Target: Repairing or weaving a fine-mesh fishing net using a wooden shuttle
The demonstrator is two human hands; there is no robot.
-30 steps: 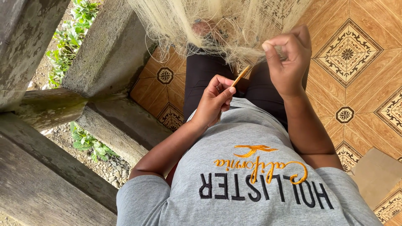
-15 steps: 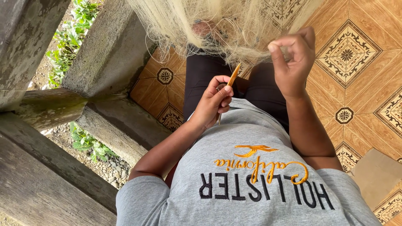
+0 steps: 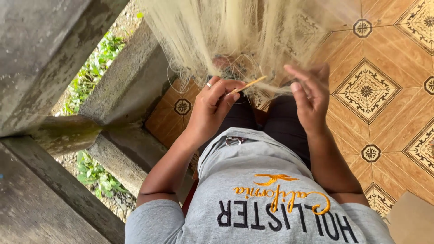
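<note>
Pale, cream-coloured netting point(image 3: 235, 31) hangs in a thick bunch above the person's lap, its loose lower threads trailing just over the dark trousers point(image 3: 275, 122). Just below the netting's frayed edge, the left hand point(image 3: 212, 108) has its grip pressed together, pinching a thin yellowish needle point(image 3: 247, 84) that points toward the right hand point(image 3: 309, 97). That hand sits to the side of the netting's lower edge, grip spread, fingers loose and holding nothing. Orange patterned floor tiles point(image 3: 384, 90) lie under the netting; weathered concrete rails point(image 3: 54, 58) stand on its other side.
</note>
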